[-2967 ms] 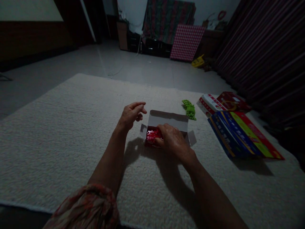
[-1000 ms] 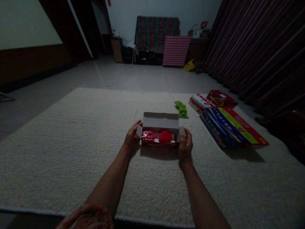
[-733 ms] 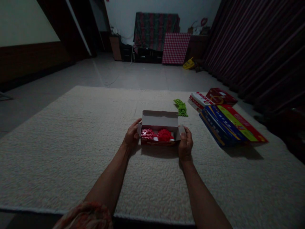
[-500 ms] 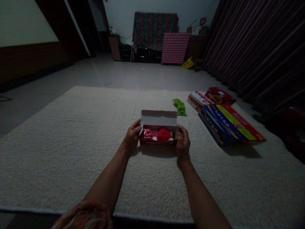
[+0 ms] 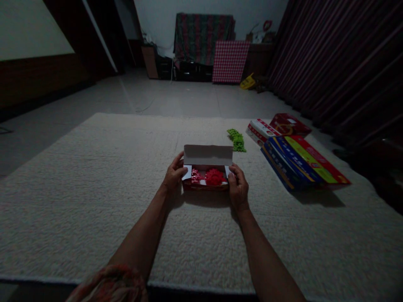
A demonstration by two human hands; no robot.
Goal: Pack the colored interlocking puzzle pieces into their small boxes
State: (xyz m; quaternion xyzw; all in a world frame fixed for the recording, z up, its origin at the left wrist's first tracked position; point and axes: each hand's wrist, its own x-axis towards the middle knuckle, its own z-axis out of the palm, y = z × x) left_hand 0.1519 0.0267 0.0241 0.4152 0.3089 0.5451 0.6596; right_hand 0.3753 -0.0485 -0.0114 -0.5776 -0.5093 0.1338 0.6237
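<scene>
A small cardboard box (image 5: 208, 154) sits open on the cream rug (image 5: 94, 184), its white lid standing up at the back. Red plastic pieces (image 5: 210, 176) fill it. My left hand (image 5: 173, 175) grips the box's left end, with the thumb pressing the small side flap inward. My right hand (image 5: 238, 189) grips the right end, fingers curled on that side flap. Both flaps are folded in against the box.
A heap of green plastic pieces (image 5: 236, 139) lies just behind the box to the right. A stack of long flat coloured boxes (image 5: 299, 161) and two smaller red and white boxes (image 5: 277, 128) lie on the rug's right side. A dark striped curtain (image 5: 346, 71) runs along the right.
Three seconds ago my right hand was inside the box among the red pieces and my left hand hovered. Since then both hands took the box's ends and folded the side flaps inward.
</scene>
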